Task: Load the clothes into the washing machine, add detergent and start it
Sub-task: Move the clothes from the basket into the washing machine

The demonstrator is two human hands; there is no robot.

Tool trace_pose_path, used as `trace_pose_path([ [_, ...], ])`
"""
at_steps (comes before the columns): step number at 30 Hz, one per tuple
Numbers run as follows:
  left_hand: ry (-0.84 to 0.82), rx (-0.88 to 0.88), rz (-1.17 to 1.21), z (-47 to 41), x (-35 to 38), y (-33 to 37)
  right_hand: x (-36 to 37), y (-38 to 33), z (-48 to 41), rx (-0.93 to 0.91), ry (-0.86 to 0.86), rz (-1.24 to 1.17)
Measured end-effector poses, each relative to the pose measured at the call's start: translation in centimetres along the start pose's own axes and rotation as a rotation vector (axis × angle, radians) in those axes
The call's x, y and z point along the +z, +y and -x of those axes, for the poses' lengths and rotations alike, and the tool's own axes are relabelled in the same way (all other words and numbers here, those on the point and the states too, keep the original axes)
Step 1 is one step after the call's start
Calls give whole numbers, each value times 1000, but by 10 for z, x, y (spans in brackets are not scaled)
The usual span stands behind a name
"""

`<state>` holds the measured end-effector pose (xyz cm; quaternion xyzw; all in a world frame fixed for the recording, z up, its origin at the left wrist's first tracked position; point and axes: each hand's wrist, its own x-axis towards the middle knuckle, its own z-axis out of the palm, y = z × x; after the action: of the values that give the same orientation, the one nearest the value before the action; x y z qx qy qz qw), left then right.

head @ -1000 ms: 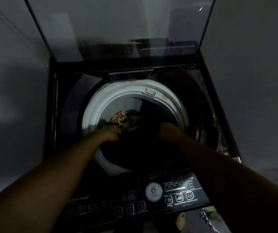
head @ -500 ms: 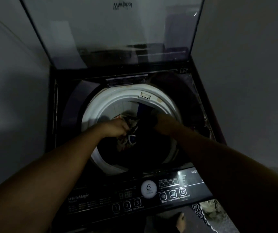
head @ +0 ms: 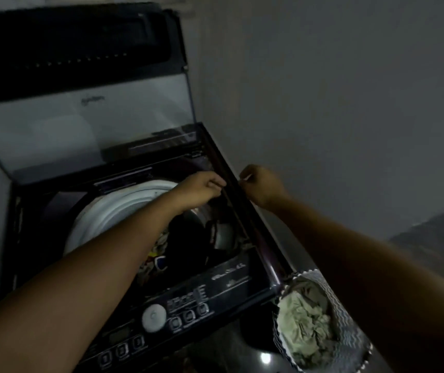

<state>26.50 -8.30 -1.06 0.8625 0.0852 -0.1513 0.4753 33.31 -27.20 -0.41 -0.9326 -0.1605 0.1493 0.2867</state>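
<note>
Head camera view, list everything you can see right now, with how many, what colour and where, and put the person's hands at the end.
Washing machine: one, black, left and centre, control panel nearest the camera.
Lid: one, clear with dark frame, standing open at the back.
Drum rim: one, white, inside the machine top.
Clothes in drum: a pile, dark with a colourful piece, count unclear.
Laundry basket: one, patterned white, lower right beside the machine.
Clothes in basket: a heap, pale green.
Wall: grey, right.
Left hand: at the machine's right edge.
Right hand: just outside that edge.

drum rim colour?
White: the washing machine's round plastic drum rim, clearest in the head view.
</note>
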Motion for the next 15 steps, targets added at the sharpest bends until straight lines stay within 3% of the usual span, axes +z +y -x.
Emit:
trace_pose_path([
  [7,-118,78,-16,-42,139,83,-52,151,46,216,10,-110],
  [15,-283,-33,-83,-82,314,77,-27,336,114,474,-39,-210],
])
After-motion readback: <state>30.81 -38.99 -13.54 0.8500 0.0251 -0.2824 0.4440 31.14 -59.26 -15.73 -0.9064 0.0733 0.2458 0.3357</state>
